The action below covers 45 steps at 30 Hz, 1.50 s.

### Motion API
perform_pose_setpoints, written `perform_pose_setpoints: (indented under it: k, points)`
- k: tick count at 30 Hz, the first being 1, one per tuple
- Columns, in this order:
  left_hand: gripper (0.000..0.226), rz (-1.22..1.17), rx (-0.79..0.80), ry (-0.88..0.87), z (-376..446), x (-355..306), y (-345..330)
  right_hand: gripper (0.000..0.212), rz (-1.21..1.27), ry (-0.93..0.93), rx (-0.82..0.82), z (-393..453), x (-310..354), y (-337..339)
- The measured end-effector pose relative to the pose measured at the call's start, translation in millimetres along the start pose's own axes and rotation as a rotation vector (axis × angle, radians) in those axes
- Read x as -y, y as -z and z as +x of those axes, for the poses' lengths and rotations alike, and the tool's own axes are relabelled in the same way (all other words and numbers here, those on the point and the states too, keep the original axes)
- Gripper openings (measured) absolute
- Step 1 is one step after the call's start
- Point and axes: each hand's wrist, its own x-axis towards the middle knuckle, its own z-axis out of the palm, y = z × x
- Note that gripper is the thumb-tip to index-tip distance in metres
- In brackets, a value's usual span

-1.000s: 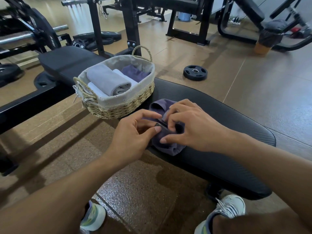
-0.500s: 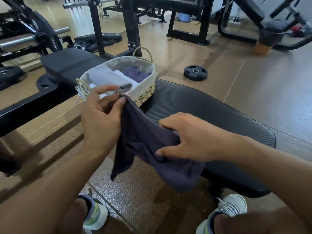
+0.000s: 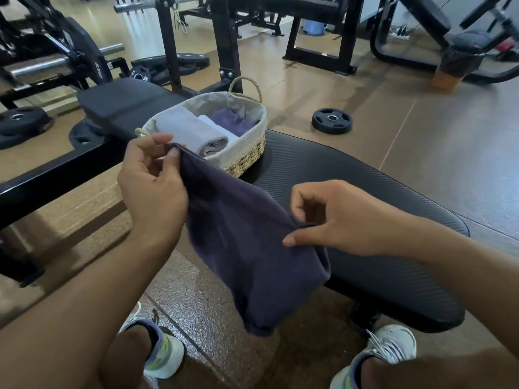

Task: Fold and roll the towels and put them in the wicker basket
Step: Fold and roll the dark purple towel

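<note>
A dark purple towel (image 3: 247, 248) hangs unfolded in front of the black padded bench (image 3: 379, 197). My left hand (image 3: 151, 183) pinches its upper left corner between thumb and fingers. My right hand (image 3: 334, 217) pinches the towel's right corner over the bench edge. The cloth sags down between them toward the floor. Behind my left hand, the wicker basket (image 3: 250, 155) with a grey liner stands on the bench. It holds a rolled grey towel (image 3: 191, 130), a white towel (image 3: 217, 127) and a purple towel (image 3: 233, 122).
A second black bench pad (image 3: 123, 99) lies behind the basket. A weight plate (image 3: 332, 120) lies on the tiled floor to the right. Racks, a barbell (image 3: 56, 61) and more plates stand at the back and left. My two sneakers (image 3: 390, 349) are on the floor below.
The bunched purple towel was lifted off the bench and pulled open. My hands have moved apart, each holding a corner, and the cloth now hangs spread between them.
</note>
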Motion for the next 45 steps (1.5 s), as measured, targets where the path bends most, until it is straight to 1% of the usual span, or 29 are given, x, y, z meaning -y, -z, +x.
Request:
perform_pose_setpoints:
  k: [3,6,10,13,14,16,19,22,24,27,30,32,36,39,42,45]
  points:
    - [0.016,0.003,-0.030,0.009,2,-3,1,0.030,0.055,-0.044,-0.117,1,-16,5]
    - [0.019,0.018,-0.045,0.025,2,-4,1,0.024,0.140,-0.052,-0.181,-1,-26,11]
    - [0.016,0.035,-0.035,0.065,4,1,3,0.020,0.253,-0.023,-0.202,-3,-31,14]
    - [0.016,0.044,-0.030,0.083,4,4,4,0.018,0.262,0.027,-0.178,-3,-32,17]
    - [0.016,0.045,-0.027,0.075,4,6,4,0.020,0.225,0.035,-0.173,-4,-34,17]
    - [0.016,0.040,-0.013,0.058,4,7,4,0.028,0.069,0.048,-0.148,-4,-40,19]
    - [0.018,0.044,0.019,0.005,1,6,2,0.049,-0.196,0.024,-0.014,-2,-49,17]
    - [0.020,0.048,0.066,-0.034,-4,5,0,0.063,-0.308,-0.003,0.089,1,-55,13]
    - [0.025,0.046,0.075,-0.043,-5,4,-2,0.065,-0.321,0.008,0.099,1,-57,12]
    - [0.029,0.036,0.074,-0.032,-4,5,-2,0.055,-0.315,0.016,0.057,1,-61,15]
    - [0.029,0.032,0.094,-0.033,-5,6,-3,0.059,-0.313,0.004,-0.001,2,-69,15]
    - [0.028,0.032,0.114,-0.038,-7,6,-5,0.057,-0.336,-0.010,-0.022,3,-76,14]
    - [0.019,0.042,0.136,-0.029,-11,7,-9,0.038,-0.475,-0.056,0.031,7,-86,12]
    - [0.023,0.037,0.113,-0.007,-9,9,-9,0.035,-0.549,-0.105,0.077,7,-88,15]
    - [0.028,0.007,0.092,0.012,-5,11,-7,0.032,-0.462,-0.115,0.052,3,-91,20]
    - [0.023,0.028,0.088,0.015,-4,12,-5,0.018,-0.354,-0.108,0.059,-4,-89,22]
